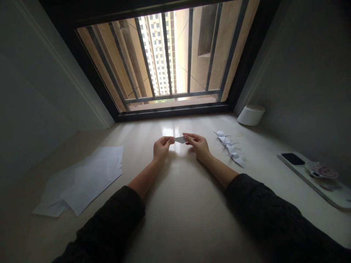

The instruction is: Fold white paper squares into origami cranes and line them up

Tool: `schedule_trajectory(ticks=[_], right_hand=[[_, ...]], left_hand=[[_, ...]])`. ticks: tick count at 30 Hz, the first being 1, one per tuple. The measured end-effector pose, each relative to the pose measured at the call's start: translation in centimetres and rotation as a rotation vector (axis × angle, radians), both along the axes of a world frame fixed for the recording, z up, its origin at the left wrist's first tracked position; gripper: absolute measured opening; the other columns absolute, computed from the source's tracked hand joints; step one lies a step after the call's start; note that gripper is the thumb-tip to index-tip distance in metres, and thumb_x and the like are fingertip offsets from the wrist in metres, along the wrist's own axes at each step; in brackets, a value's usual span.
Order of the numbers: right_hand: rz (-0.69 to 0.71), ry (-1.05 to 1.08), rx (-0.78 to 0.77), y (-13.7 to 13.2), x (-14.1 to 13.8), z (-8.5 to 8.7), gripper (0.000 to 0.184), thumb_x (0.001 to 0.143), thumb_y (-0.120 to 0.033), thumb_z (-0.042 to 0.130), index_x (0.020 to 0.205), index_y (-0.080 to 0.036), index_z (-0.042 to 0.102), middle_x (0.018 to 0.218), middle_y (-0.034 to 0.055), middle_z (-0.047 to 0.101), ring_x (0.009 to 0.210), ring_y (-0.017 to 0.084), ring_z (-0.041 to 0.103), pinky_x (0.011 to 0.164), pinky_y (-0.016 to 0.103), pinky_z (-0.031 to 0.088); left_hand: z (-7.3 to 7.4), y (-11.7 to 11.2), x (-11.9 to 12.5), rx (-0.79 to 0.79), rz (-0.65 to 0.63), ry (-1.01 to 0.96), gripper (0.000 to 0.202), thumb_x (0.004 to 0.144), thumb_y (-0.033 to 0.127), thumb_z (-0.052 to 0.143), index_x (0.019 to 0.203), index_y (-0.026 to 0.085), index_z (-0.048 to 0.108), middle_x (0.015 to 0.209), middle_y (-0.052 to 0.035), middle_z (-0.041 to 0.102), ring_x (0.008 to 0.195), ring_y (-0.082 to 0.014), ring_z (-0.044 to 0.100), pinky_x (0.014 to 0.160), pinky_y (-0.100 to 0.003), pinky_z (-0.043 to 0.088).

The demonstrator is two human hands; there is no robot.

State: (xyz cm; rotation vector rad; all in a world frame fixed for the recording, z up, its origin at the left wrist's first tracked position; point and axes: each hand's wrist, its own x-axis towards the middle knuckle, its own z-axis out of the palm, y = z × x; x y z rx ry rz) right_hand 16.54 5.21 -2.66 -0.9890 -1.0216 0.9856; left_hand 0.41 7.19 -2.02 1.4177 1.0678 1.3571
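Observation:
A small folded piece of paper [180, 139], pointed toward the left, is held just above the pale sill between my two hands. My left hand [162, 147] pinches its left tip between thumb and fingers. On the other side, my right hand [199, 144] grips the wider right end, covering part of it. To the right of my right hand, several folded paper cranes [230, 148] stand in a slanting row. Loose sheets of white paper [90, 175] lie overlapped in a pile at the left.
A phone [315, 179] with a decorated round grip lies at the right. A white cylindrical object [251, 115] stands in the back right corner. Behind the sill [175, 204] is a dark-framed window [175, 109] with bars outside. Grey walls close in both sides.

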Motion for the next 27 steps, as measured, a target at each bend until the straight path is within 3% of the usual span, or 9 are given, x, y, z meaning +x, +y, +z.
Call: schedule_trajectory(ticks=[5,7,12,17,20,23,27], right_hand=[[0.076,-0.046,0.072,-0.4,-0.3,0.4,0.074,0.061,-0.044,0.076,0.127,-0.030,0.046,0.095,0.0037,0.066,0.073,0.017,0.063,0.063,0.031,0.054],[0.138,-0.135,0.111,-0.7,-0.5,0.5,0.072,0.062,-0.043,0.076,0.126,-0.033,0.045,0.103,0.0041,0.064,0.076,0.017,0.064,0.066,0.032,0.055],[0.191,-0.349,0.201,-0.8,-0.6,0.3,0.050,0.066,-0.035,0.075,0.113,-0.031,0.059,0.114,0.0042,0.062,0.090,0.019,0.063,0.082,0.036,0.051],[0.187,-0.306,0.187,-0.3,-0.3,0.1,0.041,0.066,-0.034,0.075,0.106,-0.027,0.066,0.105,0.0043,0.068,0.089,0.020,0.063,0.081,0.037,0.051],[0.186,-0.211,0.132,-0.3,-0.2,0.2,0.038,0.063,-0.036,0.076,0.099,-0.024,0.069,0.098,0.0047,0.069,0.083,0.019,0.064,0.077,0.035,0.052],[0.186,-0.142,0.091,-0.5,-0.3,0.4,0.037,0.062,-0.036,0.077,0.096,-0.021,0.071,0.083,0.0029,0.070,0.073,0.016,0.063,0.069,0.030,0.050],[0.165,-0.066,0.082,-0.6,-0.3,0.6,0.039,0.062,-0.036,0.077,0.097,-0.020,0.070,0.062,-0.0024,0.063,0.058,0.012,0.056,0.060,0.026,0.047]], left_hand=[[0.2,0.0,-0.1,-0.057,0.102,-0.111,0.025,0.073,0.036,0.065,0.086,0.014,0.066,0.078,-0.0064,0.069,0.074,-0.0166,0.065,0.072,-0.029,0.045],[0.2,0.1,-0.1,-0.066,0.115,-0.138,0.027,0.073,0.037,0.064,0.088,0.014,0.066,0.078,-0.0063,0.069,0.075,-0.0167,0.065,0.072,-0.029,0.045],[0.4,0.0,-0.2,-0.080,0.062,-0.111,0.028,0.073,0.039,0.065,0.086,0.013,0.066,0.076,-0.0061,0.069,0.074,-0.0172,0.065,0.072,-0.029,0.044],[0.7,-0.3,-0.1,-0.053,0.009,-0.054,0.025,0.074,0.037,0.064,0.084,0.014,0.065,0.078,-0.0060,0.069,0.074,-0.0175,0.066,0.071,-0.028,0.045],[0.7,-0.4,-0.1,0.006,-0.035,-0.018,0.026,0.076,0.035,0.064,0.093,0.016,0.065,0.080,-0.0052,0.070,0.074,-0.0172,0.067,0.072,-0.029,0.047],[0.7,-0.7,0.0,0.118,-0.091,0.033,0.029,0.078,0.034,0.062,0.102,0.019,0.064,0.084,-0.0054,0.070,0.077,-0.0173,0.067,0.075,-0.029,0.048],[0.6,-1.0,0.1,0.210,-0.133,0.123,0.026,0.079,0.035,0.062,0.099,0.020,0.069,0.094,-0.0073,0.071,0.082,-0.0183,0.066,0.077,-0.031,0.049]])
